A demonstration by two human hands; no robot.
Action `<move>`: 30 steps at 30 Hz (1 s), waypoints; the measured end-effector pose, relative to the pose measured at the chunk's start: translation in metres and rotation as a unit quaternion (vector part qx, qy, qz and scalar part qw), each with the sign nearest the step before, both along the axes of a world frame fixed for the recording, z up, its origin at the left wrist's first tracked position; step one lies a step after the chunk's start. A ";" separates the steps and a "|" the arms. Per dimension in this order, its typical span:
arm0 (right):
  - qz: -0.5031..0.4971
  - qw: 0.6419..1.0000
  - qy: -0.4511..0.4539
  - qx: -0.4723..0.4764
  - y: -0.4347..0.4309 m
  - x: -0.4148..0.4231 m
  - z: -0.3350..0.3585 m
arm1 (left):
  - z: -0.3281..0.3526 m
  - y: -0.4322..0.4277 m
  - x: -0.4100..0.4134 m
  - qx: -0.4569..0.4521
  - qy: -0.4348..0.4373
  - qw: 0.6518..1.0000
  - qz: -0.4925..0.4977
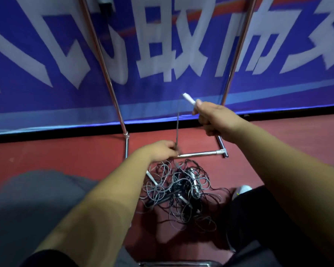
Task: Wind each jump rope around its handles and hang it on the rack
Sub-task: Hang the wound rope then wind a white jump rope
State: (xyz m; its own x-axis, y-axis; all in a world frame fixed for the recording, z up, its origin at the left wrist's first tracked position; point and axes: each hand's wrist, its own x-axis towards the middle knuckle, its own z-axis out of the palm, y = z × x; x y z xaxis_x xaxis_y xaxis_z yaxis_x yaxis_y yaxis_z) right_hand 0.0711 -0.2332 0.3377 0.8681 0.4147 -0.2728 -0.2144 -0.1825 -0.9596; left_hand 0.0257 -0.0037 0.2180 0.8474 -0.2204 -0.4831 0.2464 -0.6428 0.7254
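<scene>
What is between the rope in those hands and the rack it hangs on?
No object blocks the way to the rack. But the rope, held at its white handle by the right hand and pinched by the left hand, seems to run down into the tangled pile on the floor.

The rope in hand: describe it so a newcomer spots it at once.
Find the chrome rack before the blue banner. Between its legs, one grey cord runs from the white handle in the right hand down to the left hand. Unlike the tangled pile below, it alone is lifted and nearly straight.
</scene>
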 end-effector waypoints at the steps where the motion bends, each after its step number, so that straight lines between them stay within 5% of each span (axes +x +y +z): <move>1: -0.033 0.999 -0.006 0.040 -0.001 0.001 0.008 | 0.012 0.004 -0.002 0.024 -0.005 1.000 -0.005; 3: -0.069 0.994 -0.019 0.083 -0.003 0.003 0.019 | 0.034 0.012 -0.001 0.025 -0.007 0.999 0.027; 6: -0.050 0.997 -0.054 0.010 -0.003 -0.004 0.033 | 0.086 0.023 0.001 -0.062 -0.021 0.987 0.146; 12: -0.031 0.999 -0.014 -0.024 0.019 -0.029 0.023 | 0.180 0.015 0.000 -0.247 -0.097 0.918 0.293; 22: 0.035 0.995 -0.068 -0.066 0.061 -0.055 -0.003 | 0.143 0.026 0.001 -0.456 -0.002 0.790 0.409; 25: -0.008 0.992 -0.079 -0.096 0.059 -0.046 -0.005 | 0.136 0.025 0.008 -0.408 -0.001 0.823 0.395; 30: -0.102 0.993 0.012 0.063 0.058 -0.026 -0.001 | 0.120 0.005 0.003 -0.089 0.021 0.987 0.131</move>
